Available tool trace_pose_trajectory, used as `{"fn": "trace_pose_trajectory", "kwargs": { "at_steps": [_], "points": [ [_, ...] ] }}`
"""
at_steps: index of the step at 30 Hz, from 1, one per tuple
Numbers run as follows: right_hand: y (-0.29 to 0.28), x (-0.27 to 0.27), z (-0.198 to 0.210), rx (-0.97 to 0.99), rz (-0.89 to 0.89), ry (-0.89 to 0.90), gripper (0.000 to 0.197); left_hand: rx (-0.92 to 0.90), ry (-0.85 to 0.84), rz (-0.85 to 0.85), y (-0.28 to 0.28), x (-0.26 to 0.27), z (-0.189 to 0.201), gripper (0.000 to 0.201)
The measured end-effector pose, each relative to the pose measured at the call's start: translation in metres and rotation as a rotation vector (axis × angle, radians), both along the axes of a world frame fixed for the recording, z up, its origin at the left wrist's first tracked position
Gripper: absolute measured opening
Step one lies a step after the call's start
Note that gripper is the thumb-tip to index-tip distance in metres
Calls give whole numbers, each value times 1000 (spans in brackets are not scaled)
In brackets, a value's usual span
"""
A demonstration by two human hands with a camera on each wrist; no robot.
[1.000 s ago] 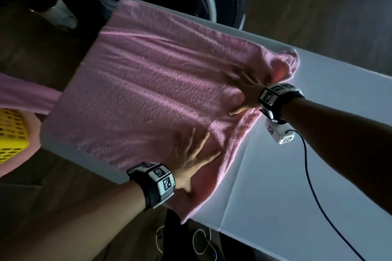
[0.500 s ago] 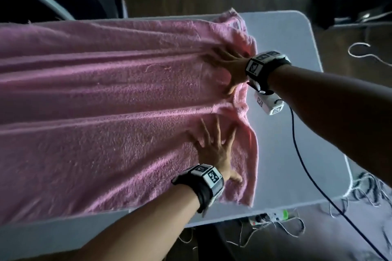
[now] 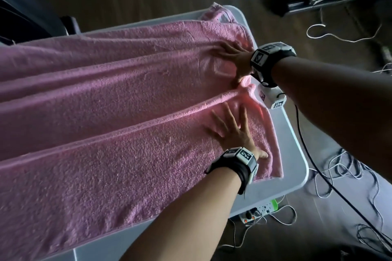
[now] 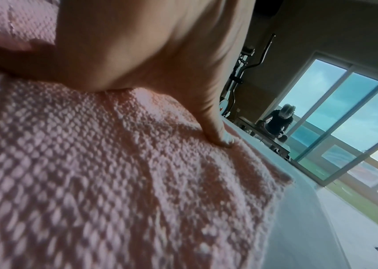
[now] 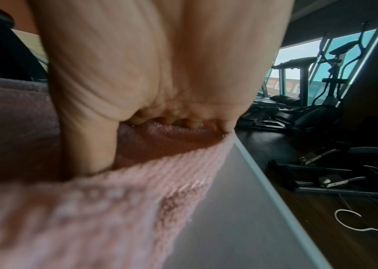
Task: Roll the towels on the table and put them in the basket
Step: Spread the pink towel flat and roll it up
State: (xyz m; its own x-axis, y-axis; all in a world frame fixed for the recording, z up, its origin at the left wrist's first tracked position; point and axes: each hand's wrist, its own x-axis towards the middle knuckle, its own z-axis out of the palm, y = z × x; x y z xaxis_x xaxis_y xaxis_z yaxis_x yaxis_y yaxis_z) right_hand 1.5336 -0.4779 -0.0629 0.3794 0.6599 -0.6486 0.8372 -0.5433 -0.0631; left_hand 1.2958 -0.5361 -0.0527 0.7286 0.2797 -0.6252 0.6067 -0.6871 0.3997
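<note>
On the table (image 3: 297,150), the towel (image 3: 106,133) lies spread with long ridges running toward the right-hand end. Your left hand (image 3: 231,131) presses flat, fingers splayed, near the towel's end edge. Your right hand (image 3: 235,59) also lies on the cloth; the wrist view shows its fingers curled into a bunched fold, thumb down. No basket in view.

Risks: roll over those ridges and you likely get a lumpy, skewed roll. The towel's far corner (image 3: 218,12) sits at the table edge, so pulling it could drag cloth off. Your wrist cable (image 3: 314,165) crosses the table edge and may snag.

No readable text; wristbands (image 3: 239,157) carry only coded square markers.
</note>
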Motion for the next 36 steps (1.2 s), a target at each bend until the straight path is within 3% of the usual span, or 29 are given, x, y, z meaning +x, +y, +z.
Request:
{"fn": "trace_pose_trajectory", "kwargs": {
  "at_steps": [4, 7, 11, 13, 17, 19, 24, 30, 36],
  "points": [
    [-9, 0, 2, 39, -79, -3, 128, -67, 30, -66, 3, 8, 5, 150],
    [-10, -29, 12, 164, -245, 2, 109, -153, -68, -124, 25, -14, 15, 120],
    [-36, -110, 40, 596, -550, -113, 53, -167, -379, -19, 79, -96, 31, 43],
    [-58, -159, 48, 738, -592, -101, 35, -80, -388, -52, 109, -151, 29, 26],
    [-120, -254, 48, 611, -551, 31, 22, 51, -337, -98, 160, -258, 18, 4],
    [-151, -289, 37, 564, -496, 64, 20, 76, -302, -57, 180, -306, 14, 11],
    [-191, -319, 13, 628, -380, 43, 48, 139, -287, -85, 201, -380, 10, 34],
    [-186, -312, -1, 679, -344, -6, 22, 237, -403, -127, 198, -372, 10, 22],
    [-189, -313, 2, 653, -402, -36, 23, 232, -309, -140, 197, -370, 6, 29]
  ]
}}
